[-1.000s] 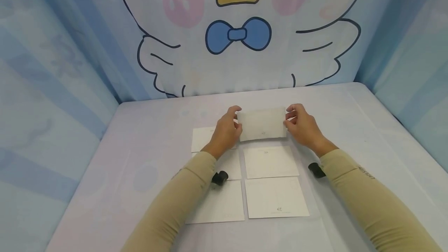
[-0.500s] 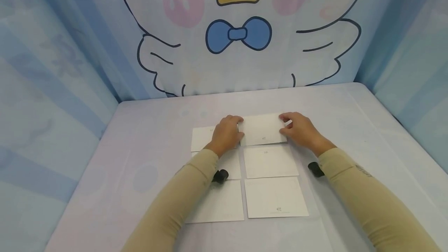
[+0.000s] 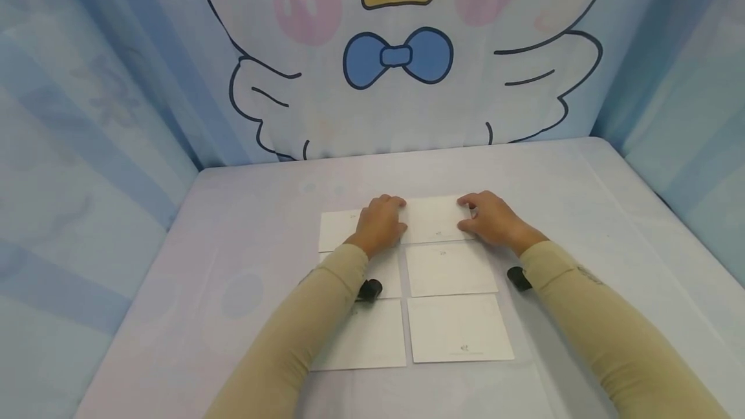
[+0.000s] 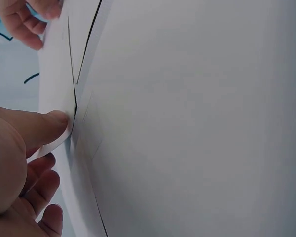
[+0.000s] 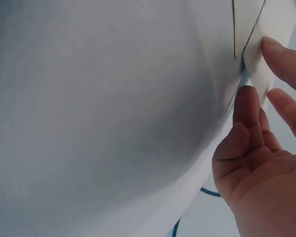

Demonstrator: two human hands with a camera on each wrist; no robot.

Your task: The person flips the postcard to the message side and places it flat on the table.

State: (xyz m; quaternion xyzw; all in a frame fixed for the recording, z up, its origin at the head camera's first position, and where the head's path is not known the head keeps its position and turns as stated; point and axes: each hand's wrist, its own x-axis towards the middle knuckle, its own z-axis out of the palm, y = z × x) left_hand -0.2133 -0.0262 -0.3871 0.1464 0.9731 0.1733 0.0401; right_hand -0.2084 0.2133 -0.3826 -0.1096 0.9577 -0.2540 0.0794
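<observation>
A white card (image 3: 433,217) with a small grey mark near its lower edge lies at the back of the right column of cards, low over the table. At its left edge my left hand (image 3: 378,225) pinches it; in the left wrist view the thumb (image 4: 52,126) lies on top, with fingertips by the edge. My right hand (image 3: 493,218) holds the right edge, and the right wrist view has its thumb (image 5: 278,52) on the card's face. Nearer me lie a middle card (image 3: 451,270) and a front card (image 3: 460,328).
In the left column lie a back card (image 3: 336,230), a middle card (image 3: 385,273) and a front card (image 3: 375,338), partly covered by my left arm. A dark wrist piece (image 3: 370,290) shows at each sleeve. Behind the table (image 3: 256,212) hangs a cartoon-printed curtain (image 3: 401,115).
The held card has come down from a raised, tilted position to nearly flat, in line with the card below it. Both hands lowered with it, and the right hand shifted slightly left.
</observation>
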